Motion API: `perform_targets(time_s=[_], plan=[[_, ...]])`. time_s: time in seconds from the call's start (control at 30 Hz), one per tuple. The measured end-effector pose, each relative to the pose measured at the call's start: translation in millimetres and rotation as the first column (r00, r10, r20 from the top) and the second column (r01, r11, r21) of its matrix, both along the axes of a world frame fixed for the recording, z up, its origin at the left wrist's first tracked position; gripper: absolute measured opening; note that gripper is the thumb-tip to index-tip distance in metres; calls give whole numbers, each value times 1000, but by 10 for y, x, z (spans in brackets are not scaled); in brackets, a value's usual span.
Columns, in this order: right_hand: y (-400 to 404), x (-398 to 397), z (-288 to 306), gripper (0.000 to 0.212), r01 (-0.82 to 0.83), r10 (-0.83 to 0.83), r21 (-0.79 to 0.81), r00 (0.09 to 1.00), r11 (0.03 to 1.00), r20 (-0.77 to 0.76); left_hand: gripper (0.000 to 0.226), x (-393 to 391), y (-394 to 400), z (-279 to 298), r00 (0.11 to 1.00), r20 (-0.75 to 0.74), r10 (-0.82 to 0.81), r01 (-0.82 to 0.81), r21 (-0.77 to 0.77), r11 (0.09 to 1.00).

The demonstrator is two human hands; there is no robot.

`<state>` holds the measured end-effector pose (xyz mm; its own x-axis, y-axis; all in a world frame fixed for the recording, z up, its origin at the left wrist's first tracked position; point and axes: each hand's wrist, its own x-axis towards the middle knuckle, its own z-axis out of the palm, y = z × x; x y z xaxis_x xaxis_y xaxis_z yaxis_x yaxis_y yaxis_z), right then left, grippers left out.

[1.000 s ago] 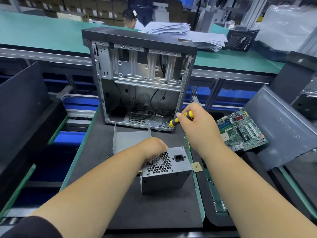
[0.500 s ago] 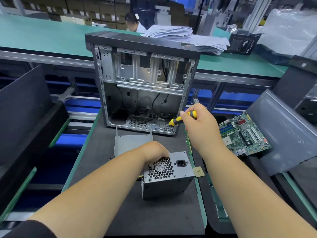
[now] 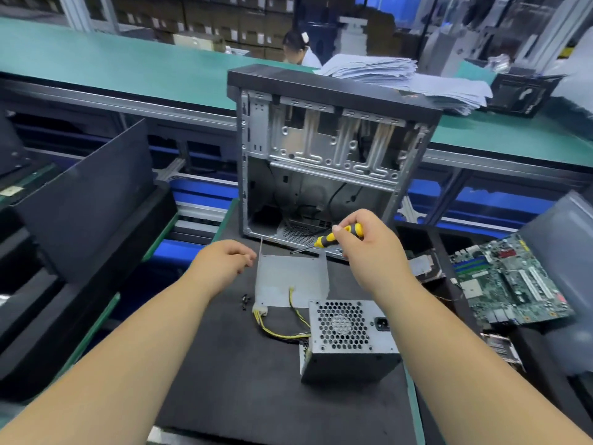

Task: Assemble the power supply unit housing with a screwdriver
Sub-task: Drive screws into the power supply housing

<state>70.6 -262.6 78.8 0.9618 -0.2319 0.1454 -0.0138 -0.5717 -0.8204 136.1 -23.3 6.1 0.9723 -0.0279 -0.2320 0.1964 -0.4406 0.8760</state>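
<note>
The left hand [image 3: 224, 261] has come off the power supply unit [image 3: 349, 340] and now hovers loosely curled, holding nothing, at nine o'clock of the grey cover plate [image 3: 292, 281]; likely screws [image 3: 244, 301] come next. The unit sits at centre mat, fan grille up, yellow leads trailing toward nine o'clock. The right hand [image 3: 369, 248] grips the screwdriver [image 3: 333, 239].

— Any lettering legible on the bench?

— None. The black box [image 3: 523, 93] behind the open computer case [image 3: 324, 162] carries a pale mark on its face, too blurred to read.

— The motherboard [image 3: 510, 284], right of that case?

— Its markings are too small to make out.

— And the power supply unit [image 3: 349, 335] in front of the case?

— No readable label on the sides that show. The cartons [image 3: 244, 24] far behind the case bear white stickers, also illegible.
</note>
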Motion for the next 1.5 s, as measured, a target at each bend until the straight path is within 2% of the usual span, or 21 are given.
perform_targets(time_s=[0.1, 0.3, 0.43, 0.57, 0.73, 1.17, 1.23, 1.37, 1.5], plan=[[150, 93, -74, 14, -40, 40, -21, 999, 999, -25, 16, 28, 257, -248, 999, -27, 38, -37, 42, 998], [341, 233, -109, 14, -51, 48, -58, 998, 997, -47, 19, 119, 337, -626, 999, -32, -21, 27, 212, 977], [369, 298, -129, 13, -30, 26, -69, 998, 997, -56, 26, 198, 272, -801, 989, -38, -142, 146, 343, 928], [355, 333, -157, 13, -17, 14, -46, 997, 999, -70, 32, 275, 209, -946, 956, -88, -281, 289, 460, 840], [307, 335, -173, 14, 3, -8, -51, 996, 999, -84, 24, 353, 170, -1055, 955, -47, -292, 275, 506, 818], [254, 289, -77, 13, -11, 6, -59, 996, 998, -86, 13, 318, 69, -1062, 893, 3, -450, 333, 668, 665], [240, 279, -52, 13, -7, 2, -68, 996, 998, -84, 12, 307, 61, -1048, 906, 6, -422, 317, 652, 689], [207, 261, -12, 12, 14, -19, -67, 998, 998, -62, 13, 324, 93, -945, 962, 55, -269, 190, 572, 798], [203, 241, 43, 12, 8, -9, -31, 999, 999, -37, 16, 342, 75, -667, 994, 98, -52, 19, 308, 951]])
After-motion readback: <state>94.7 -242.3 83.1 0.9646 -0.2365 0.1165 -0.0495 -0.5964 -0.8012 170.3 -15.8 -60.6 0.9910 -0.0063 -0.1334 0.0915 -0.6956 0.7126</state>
